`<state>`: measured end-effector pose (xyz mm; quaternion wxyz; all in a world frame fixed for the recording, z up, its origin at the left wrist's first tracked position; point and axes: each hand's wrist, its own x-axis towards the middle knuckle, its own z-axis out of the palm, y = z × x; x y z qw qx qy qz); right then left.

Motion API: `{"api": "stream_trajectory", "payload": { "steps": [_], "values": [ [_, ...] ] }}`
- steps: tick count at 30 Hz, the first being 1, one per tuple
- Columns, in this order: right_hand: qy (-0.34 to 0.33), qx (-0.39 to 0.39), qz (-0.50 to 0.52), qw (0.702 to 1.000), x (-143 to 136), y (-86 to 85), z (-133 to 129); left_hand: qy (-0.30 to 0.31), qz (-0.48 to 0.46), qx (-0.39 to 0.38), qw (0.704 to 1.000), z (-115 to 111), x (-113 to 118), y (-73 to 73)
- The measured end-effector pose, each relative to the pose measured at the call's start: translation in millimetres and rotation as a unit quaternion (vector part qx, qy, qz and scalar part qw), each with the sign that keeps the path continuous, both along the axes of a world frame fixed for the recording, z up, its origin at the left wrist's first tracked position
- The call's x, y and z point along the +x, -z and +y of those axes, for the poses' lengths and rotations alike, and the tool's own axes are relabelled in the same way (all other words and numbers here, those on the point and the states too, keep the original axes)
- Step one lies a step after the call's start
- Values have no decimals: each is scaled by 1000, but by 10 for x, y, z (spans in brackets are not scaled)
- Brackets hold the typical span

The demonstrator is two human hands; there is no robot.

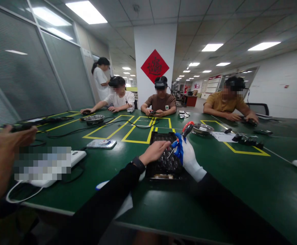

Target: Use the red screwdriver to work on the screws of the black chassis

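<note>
My right hand (189,158), in a white glove with blue fingers, is wrapped round a screwdriver (188,129). Its red and black handle sticks up above the fist, and the thin metal shaft slants down to the left. Below it lies a black case (152,170) with moulded hollows, tilted toward me on the green table. Bare and wearing a dark wristband, my left hand (154,152) reaches over the case's left side with its fingers stretched out toward the shaft. Nothing shows in those fingers. A small brownish piece (163,176) sits in the case's near end.
To the left are a phone (101,144), a white power strip (78,157) with cables, and another person's hands (13,137). Metal bowls (94,118) and a paper sheet (223,136) lie farther off. Several people sit across the table (227,190).
</note>
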<state>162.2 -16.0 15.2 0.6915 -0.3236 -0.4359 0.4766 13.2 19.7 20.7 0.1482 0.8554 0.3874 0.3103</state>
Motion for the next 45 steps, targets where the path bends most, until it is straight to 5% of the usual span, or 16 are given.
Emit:
{"api": "stream_trajectory", "payload": {
  "steps": [3,11,16,25,31,37,45],
  "values": [
    [26,13,-24,999,-17,-23,-43,93,-24,-13,995,-169,80,24],
    [7,-5,-26,1000,-115,-55,-128,139,-129,-122,974,-221,27,149],
    [-83,36,1,996,-112,-74,-210,153,-132,-160,966,-206,-18,134],
    [-21,28,-70,997,-145,-25,-191,170,-120,-166,964,-300,-17,133],
    [-134,29,-5,991,-105,-65,-245,159,-140,-217,953,-282,-9,148],
    [-67,23,-38,997,-133,-57,-235,184,-144,-243,941,-283,-1,162],
    [-118,25,-24,992,-74,-75,-256,184,-157,-249,938,-279,-5,158]
  ]
}}
